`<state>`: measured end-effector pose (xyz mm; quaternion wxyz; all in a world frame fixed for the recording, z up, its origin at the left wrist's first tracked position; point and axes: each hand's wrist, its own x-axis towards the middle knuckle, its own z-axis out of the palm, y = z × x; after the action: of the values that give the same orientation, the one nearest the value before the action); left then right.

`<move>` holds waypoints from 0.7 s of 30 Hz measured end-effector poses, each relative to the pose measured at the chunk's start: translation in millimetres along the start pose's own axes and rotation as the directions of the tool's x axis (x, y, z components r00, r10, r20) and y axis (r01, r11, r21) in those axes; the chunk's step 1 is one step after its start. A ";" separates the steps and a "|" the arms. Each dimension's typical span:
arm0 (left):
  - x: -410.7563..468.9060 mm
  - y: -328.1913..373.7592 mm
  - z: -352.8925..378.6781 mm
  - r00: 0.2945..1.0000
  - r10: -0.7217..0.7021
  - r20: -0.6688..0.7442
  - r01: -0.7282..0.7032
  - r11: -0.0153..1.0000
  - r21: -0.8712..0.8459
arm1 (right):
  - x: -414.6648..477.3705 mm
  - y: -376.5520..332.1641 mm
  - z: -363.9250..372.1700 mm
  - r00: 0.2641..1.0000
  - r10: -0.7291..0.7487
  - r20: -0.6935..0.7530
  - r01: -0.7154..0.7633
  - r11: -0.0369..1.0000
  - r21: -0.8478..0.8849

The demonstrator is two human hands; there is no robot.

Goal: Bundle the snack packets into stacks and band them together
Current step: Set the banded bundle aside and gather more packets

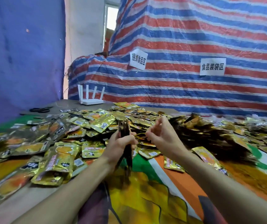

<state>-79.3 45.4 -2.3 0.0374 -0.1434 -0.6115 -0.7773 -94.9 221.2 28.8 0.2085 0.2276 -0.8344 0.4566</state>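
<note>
My left hand (121, 143) grips a stack of snack packets (126, 139) seen edge-on, standing upright over the table's middle. Just to its right, my right hand (161, 135) is raised with thumb and fingers curled; a thin band seems pinched between them and stretched toward the stack, but blur hides it. A wide heap of loose gold and black snack packets (84, 122) covers the table behind and to the left. A darker pile of packets (210, 133) lies to the right.
A colourful printed cloth (145, 191) covers the near table. Black scissors (40, 109) and a white router (91, 97) sit at the far left edge. A striped tarp (194, 46) with paper labels rises behind the table.
</note>
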 end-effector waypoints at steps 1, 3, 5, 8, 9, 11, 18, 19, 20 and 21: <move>0.9 -0.1 -0.5 0.999 -0.028 -0.030 0.029 0.999 0.018 | 4.4 1.0 12.8 1.000 -0.030 -0.002 0.030 0.999 -0.013; 3.4 -1.8 -2.6 0.991 -0.065 -0.118 0.069 0.997 0.036 | 8.8 6.1 31.9 0.998 -0.067 -0.014 0.066 0.997 -0.030; 6.4 -3.3 -6.6 0.980 -0.079 -0.180 0.092 0.994 0.066 | 9.1 15.1 44.4 0.996 -0.081 -0.023 0.082 0.997 0.012; 9.8 -1.3 -12.6 0.970 -0.153 -0.190 0.165 0.985 0.052 | 8.8 26.1 48.3 0.997 -0.072 -0.019 0.074 0.979 0.189; 11.2 -0.1 -14.7 0.968 -0.188 -0.165 0.193 0.981 0.011 | 9.6 27.9 46.4 0.998 -0.059 -0.017 0.061 0.970 0.236; 12.8 2.7 -16.6 0.967 -0.252 -0.036 0.244 0.959 -0.141 | 9.5 30.5 42.1 1.000 -0.014 -0.005 0.015 0.960 0.279; 8.3 -0.2 -12.0 0.915 -0.279 0.293 0.368 0.875 -0.316 | 0.7 25.8 40.5 0.990 0.043 0.137 -0.074 0.970 0.233; 8.5 0.5 -13.1 0.913 -0.275 0.302 0.368 0.873 -0.320 | 0.2 25.8 40.3 0.985 0.070 0.155 -0.111 0.955 0.275; 9.0 1.7 -14.8 0.913 -0.270 0.305 0.367 0.871 -0.326 | -0.9 25.1 39.9 0.980 0.088 0.178 -0.140 0.940 0.311; 9.6 3.1 -16.6 0.915 -0.265 0.304 0.364 0.869 -0.337 | -1.7 25.5 39.7 0.977 0.090 0.192 -0.150 0.934 0.325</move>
<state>-90.7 29.8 -0.4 -0.1962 -0.1415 -0.4612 -0.8537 -113.6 199.8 -8.8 0.0644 0.2475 -0.7712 0.5829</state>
